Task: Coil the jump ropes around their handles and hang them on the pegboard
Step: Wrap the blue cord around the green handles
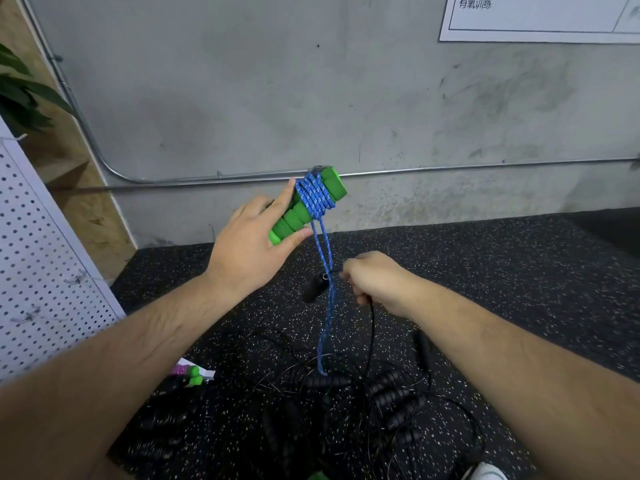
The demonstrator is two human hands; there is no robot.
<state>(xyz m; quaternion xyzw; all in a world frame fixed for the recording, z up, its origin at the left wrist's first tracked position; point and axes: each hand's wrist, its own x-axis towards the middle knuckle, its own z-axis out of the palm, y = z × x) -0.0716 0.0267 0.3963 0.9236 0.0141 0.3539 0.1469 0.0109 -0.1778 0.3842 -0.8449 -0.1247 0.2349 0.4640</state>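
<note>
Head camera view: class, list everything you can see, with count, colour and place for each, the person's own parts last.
green handles: two, green, gripped together, centre
blue rope: one, blue, wound round the handles, loop hanging down
black rope: one, black, hanging from right hand
rope pile: several, black, tangled on floor
pink-green handles: two, floor, lower left
pegboard: one, white, left
pipe: one, metal, along wall
poster: one, white, top right
plant: one, green, top left
left hand: one, holds green handles
right hand: one, pinches black rope
</note>
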